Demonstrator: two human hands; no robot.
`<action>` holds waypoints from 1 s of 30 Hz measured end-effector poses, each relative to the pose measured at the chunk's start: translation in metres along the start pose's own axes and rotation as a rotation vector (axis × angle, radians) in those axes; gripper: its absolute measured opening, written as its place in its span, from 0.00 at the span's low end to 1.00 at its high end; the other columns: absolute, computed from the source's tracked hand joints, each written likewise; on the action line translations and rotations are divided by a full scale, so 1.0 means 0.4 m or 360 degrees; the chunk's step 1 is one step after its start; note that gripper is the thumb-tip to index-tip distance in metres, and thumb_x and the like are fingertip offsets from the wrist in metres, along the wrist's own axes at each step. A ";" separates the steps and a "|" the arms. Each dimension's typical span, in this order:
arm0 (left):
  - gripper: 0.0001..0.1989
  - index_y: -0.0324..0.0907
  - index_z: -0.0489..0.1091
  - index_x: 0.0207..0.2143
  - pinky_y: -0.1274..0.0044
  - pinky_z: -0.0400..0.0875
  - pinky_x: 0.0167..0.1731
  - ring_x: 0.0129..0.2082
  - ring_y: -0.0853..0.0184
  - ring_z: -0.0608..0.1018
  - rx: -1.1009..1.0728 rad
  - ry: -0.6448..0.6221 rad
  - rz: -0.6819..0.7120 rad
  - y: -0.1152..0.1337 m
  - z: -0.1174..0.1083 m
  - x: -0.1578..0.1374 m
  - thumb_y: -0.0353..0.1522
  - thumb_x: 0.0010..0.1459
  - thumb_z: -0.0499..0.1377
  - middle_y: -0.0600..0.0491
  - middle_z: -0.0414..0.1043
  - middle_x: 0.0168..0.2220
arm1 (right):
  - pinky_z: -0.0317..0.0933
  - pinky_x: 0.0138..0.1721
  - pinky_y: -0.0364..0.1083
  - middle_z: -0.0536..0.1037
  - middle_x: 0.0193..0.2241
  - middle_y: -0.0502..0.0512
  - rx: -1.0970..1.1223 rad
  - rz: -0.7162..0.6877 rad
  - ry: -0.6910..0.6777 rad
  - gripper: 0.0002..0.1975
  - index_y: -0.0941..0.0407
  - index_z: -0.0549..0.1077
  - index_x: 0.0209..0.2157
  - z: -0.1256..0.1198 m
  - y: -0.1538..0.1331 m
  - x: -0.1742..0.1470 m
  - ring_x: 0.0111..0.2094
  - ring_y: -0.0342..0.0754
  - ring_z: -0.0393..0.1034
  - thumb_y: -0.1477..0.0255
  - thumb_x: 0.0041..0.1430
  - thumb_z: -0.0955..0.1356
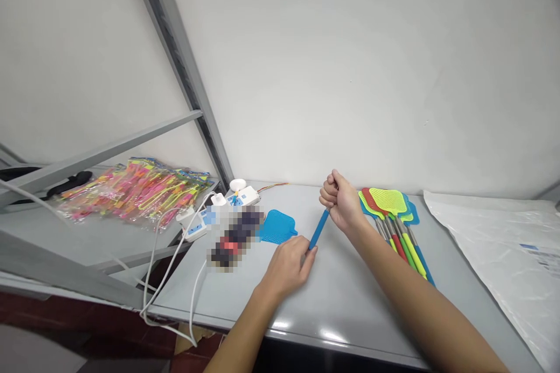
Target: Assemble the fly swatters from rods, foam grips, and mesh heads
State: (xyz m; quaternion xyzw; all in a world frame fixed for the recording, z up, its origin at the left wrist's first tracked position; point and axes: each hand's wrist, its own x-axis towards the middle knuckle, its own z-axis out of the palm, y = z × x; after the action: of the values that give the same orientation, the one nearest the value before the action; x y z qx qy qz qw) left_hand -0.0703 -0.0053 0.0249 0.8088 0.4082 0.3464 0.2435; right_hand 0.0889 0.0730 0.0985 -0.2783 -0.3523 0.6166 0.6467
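My right hand [343,201] is closed in a fist around the upper end of a slanted blue fly swatter handle [319,229]. The handle's lower end meets the thumb and fingers of my left hand [286,265], which is closed on it low over the table. Just behind my left fingers lies a blue perforated swatter head [278,226], its neck running up to my knuckles. Whether head and handle are joined is hidden by my hand. To the right of my right wrist, several fly swatters [389,203] with yellow, red and blue heads are stacked in a fan.
White power strips [195,226] with cables sit at the left of the grey table [350,315], beside a pixelated dark object [236,239]. Bagged colourful items [140,189] lie on a shelf further left. A white plastic sheet [494,256] covers the right side.
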 end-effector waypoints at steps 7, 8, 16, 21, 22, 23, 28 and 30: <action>0.13 0.42 0.64 0.25 0.77 0.53 0.27 0.25 0.68 0.65 -0.0288 -0.0175 -0.0231 0.029 -0.019 -0.032 0.38 0.61 0.55 0.56 0.62 0.24 | 0.38 0.14 0.38 0.45 0.15 0.37 -0.0076 0.0217 -0.0055 0.14 0.53 0.58 0.26 0.000 0.049 -0.003 0.15 0.37 0.35 0.62 0.59 0.65; 0.12 0.42 0.66 0.29 0.77 0.55 0.28 0.26 0.68 0.66 -0.0470 -0.0216 -0.0328 0.033 -0.022 -0.032 0.40 0.61 0.55 0.56 0.65 0.25 | 0.38 0.15 0.38 0.45 0.15 0.37 -0.0110 0.0240 -0.0077 0.14 0.53 0.58 0.26 0.006 0.062 -0.008 0.15 0.37 0.35 0.61 0.58 0.65; 0.20 0.43 0.59 0.32 0.82 0.54 0.17 0.14 0.77 0.57 -0.2022 0.0048 -0.1010 -0.015 -0.018 -0.022 0.50 0.58 0.55 0.63 0.57 0.20 | 0.56 0.21 0.43 0.66 0.22 0.48 -0.0775 0.0422 -0.0403 0.24 0.55 0.68 0.31 0.069 0.183 -0.052 0.22 0.43 0.62 0.48 0.58 0.59; 0.18 0.44 0.61 0.36 0.85 0.41 0.12 0.13 0.79 0.48 -0.2214 0.0197 -0.1072 -0.064 -0.053 -0.056 0.49 0.58 0.55 0.65 0.49 0.19 | 0.56 0.47 0.52 0.71 0.45 0.62 -0.1491 0.0277 -0.0359 0.27 0.57 0.70 0.44 0.039 0.228 -0.015 0.48 0.55 0.64 0.49 0.55 0.63; 0.18 0.44 0.61 0.37 0.85 0.40 0.12 0.13 0.79 0.47 -0.2246 0.0219 -0.1086 -0.071 -0.058 -0.062 0.49 0.58 0.55 0.65 0.49 0.20 | 0.52 0.51 0.54 0.69 0.48 0.64 -0.1624 0.0253 -0.0328 0.27 0.58 0.70 0.44 0.030 0.239 -0.009 0.52 0.59 0.60 0.50 0.52 0.67; 0.18 0.44 0.61 0.37 0.85 0.40 0.11 0.12 0.79 0.47 -0.2273 0.0236 -0.1100 -0.076 -0.061 -0.065 0.49 0.58 0.55 0.65 0.49 0.20 | 0.49 0.53 0.55 0.67 0.50 0.66 -0.1741 0.0238 -0.0307 0.28 0.58 0.70 0.44 0.022 0.250 -0.004 0.55 0.62 0.56 0.52 0.48 0.70; 0.16 0.44 0.61 0.37 0.85 0.42 0.11 0.12 0.80 0.47 -0.2361 0.0286 -0.1128 -0.092 -0.057 -0.069 0.47 0.58 0.55 0.65 0.49 0.20 | 0.48 0.51 0.57 0.70 0.46 0.66 -0.2062 0.0286 -0.0304 0.30 0.57 0.71 0.36 -0.006 0.280 0.011 0.55 0.67 0.56 0.61 0.28 0.79; 0.16 0.44 0.60 0.36 0.85 0.43 0.11 0.13 0.79 0.47 -0.2384 0.0246 -0.1134 -0.092 -0.056 -0.069 0.47 0.59 0.54 0.64 0.49 0.20 | 0.53 0.46 0.55 0.73 0.38 0.62 -0.2067 0.0357 -0.0320 0.28 0.57 0.70 0.30 -0.016 0.265 0.024 0.47 0.64 0.63 0.64 0.22 0.80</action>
State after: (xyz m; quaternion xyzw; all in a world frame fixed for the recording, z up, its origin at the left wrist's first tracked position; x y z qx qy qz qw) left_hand -0.1172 -0.0055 0.0041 0.2290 0.3168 0.4830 0.7835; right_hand 0.0302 0.0918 0.0116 -0.5874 -0.6795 0.3658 0.2437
